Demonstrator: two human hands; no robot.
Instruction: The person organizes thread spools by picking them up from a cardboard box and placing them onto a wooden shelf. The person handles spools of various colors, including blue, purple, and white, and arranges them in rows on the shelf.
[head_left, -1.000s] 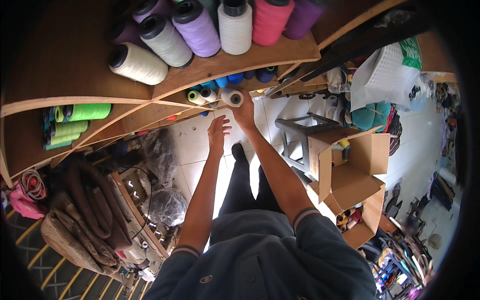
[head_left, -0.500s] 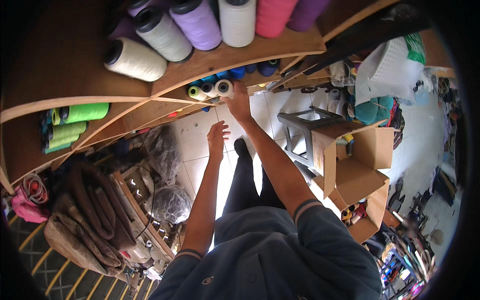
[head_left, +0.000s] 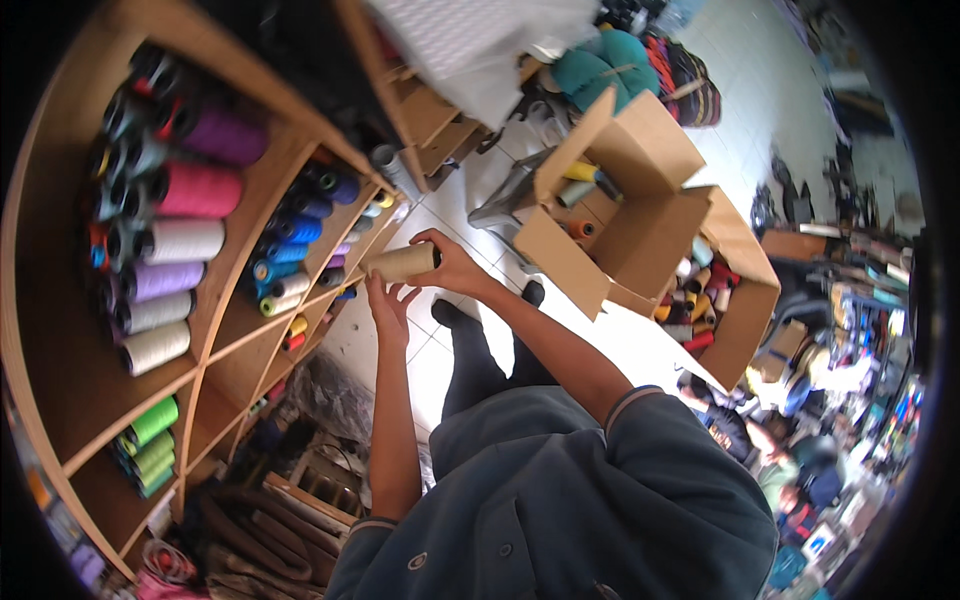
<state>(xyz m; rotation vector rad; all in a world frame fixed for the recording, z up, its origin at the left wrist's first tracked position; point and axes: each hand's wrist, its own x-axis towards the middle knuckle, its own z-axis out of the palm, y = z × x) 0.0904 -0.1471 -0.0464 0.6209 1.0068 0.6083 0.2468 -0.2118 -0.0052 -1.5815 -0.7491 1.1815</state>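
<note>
Our left hand (head_left: 388, 314) is spreading its fingers under the beige spool (head_left: 402, 264), contact being unclear; our right hand (head_left: 460, 272) is clamping it beside the shelving (head_left: 203, 350), partly covering its dark end. Beyond, a carton (head_left: 655, 240) is partly hiding thread cones (head_left: 576, 193).

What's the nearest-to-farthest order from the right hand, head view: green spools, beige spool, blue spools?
1. Beige spool: gripped in the right hand.
2. Blue spools: left of it, in the shelf.
3. Green spools: farther left, in another compartment toward the picture's lower left.
</note>
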